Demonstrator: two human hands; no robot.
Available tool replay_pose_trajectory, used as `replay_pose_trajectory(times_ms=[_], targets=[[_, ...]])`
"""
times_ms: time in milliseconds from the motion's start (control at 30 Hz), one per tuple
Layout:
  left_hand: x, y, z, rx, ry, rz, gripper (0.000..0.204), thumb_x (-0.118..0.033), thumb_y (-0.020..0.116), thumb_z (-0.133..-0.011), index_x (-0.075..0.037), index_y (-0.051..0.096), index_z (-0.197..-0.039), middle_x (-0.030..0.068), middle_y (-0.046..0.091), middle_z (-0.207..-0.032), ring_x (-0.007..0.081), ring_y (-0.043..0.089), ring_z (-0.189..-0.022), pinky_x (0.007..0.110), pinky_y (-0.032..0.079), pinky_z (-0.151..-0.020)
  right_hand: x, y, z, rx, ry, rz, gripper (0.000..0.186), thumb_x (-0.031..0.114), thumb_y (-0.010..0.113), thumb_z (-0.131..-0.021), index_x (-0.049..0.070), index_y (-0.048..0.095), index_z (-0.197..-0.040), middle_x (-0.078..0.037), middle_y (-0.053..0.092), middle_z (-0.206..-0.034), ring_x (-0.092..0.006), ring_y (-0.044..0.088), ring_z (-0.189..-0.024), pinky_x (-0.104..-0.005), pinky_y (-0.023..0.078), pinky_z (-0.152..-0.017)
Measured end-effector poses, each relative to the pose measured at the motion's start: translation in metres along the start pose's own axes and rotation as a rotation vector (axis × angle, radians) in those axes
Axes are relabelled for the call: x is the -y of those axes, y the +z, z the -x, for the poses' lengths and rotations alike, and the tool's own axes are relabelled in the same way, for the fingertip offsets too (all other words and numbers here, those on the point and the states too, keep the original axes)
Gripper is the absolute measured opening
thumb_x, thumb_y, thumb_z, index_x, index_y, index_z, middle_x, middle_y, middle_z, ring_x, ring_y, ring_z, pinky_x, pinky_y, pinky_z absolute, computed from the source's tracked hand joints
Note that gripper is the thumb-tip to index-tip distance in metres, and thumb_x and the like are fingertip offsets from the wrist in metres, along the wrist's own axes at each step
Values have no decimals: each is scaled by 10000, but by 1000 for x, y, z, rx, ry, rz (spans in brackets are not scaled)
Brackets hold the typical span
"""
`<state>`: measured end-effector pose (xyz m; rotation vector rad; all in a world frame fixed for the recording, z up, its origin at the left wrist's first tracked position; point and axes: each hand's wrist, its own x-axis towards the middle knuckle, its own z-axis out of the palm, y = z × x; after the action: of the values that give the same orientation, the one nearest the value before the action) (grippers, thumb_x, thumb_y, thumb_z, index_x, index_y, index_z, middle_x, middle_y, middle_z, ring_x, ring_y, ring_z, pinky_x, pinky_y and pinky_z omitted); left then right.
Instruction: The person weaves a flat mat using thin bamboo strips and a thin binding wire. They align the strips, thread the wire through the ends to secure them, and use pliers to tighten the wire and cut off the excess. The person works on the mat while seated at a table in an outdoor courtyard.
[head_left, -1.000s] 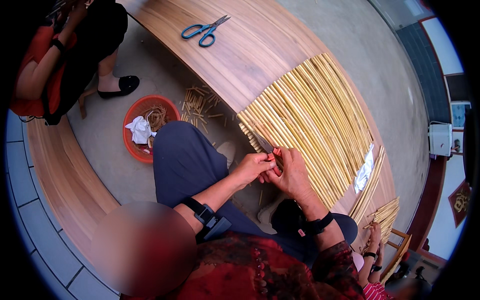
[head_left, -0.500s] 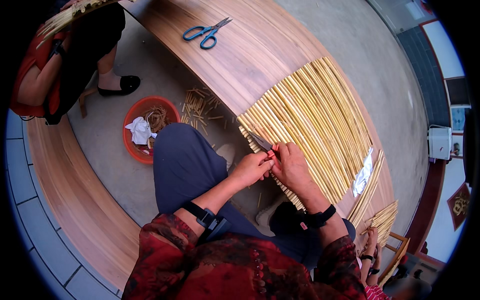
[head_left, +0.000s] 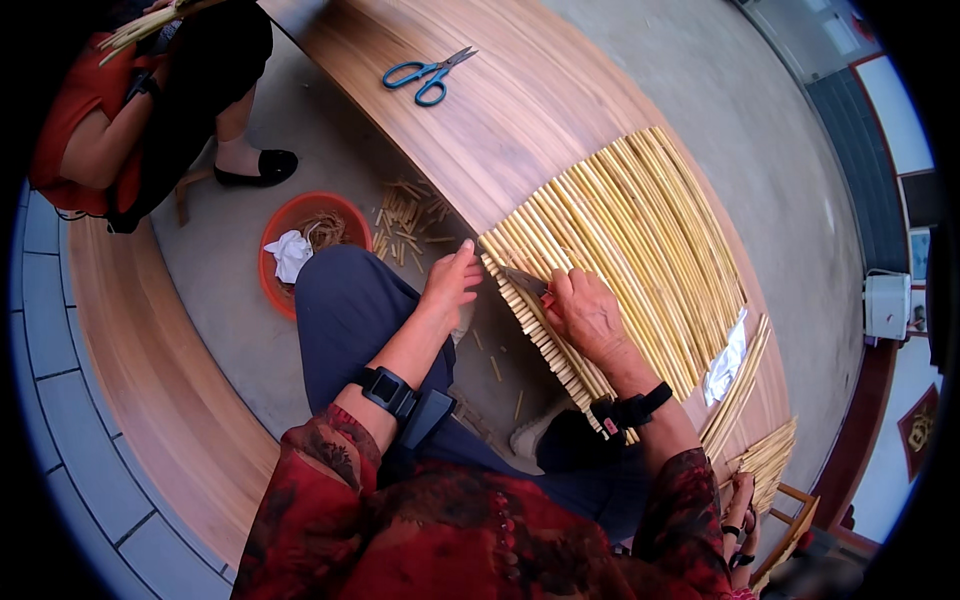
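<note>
A mat of yellow plant stalks (head_left: 640, 260) lies on the wooden table, its cut ends hanging over the near edge. My right hand (head_left: 588, 312) rests at that edge, closed on red-handled scissors (head_left: 525, 280). Their dark blades point left toward the mat's corner, and most of the handle is hidden in my palm. Just off that corner my left hand (head_left: 450, 284) is raised, thumb and forefinger pinched together; I cannot make out anything between them. The other fingers are loosely curled.
Blue-handled scissors (head_left: 430, 76) lie farther up the table (head_left: 520, 110). Near the mat's right side are a white crumpled wrapper (head_left: 725, 360) and loose stalks (head_left: 735, 395). An orange basin (head_left: 365, 222) stands on the floor beside cut stalk pieces (head_left: 405, 215). Co-workers sit at left (head_left: 100, 140) and lower right (head_left: 738, 515).
My left hand has left the scissors' handle and moved up and left to the mat's corner. The right hand keeps the scissors at the edge. The view has shifted slightly.
</note>
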<state>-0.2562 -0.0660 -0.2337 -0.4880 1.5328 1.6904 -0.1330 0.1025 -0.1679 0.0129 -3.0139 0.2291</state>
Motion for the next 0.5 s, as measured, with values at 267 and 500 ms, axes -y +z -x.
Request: replay_pose_trajectory(times_ms=[267,500], targets=[[-19,-5,-33,341,56,-324,480,-460,574,-891,3,601,-1013,115,633,-912,229,644,-756,373,517,-691,-10,-4,-10,23,-128,38,233,217,641,-784,66,525,-919,-85,530,-760,-239,551,-721,-370,449,-628],[-19,-3,-34,394,84,-328,452,-406,585,-902,29,602,-1026,131,641,-939,226,646,-714,347,548,-614,-32,-5,-31,24,-284,222,180,177,587,-786,88,523,-929,-48,523,-788,-208,512,-774,-340,390,-685]])
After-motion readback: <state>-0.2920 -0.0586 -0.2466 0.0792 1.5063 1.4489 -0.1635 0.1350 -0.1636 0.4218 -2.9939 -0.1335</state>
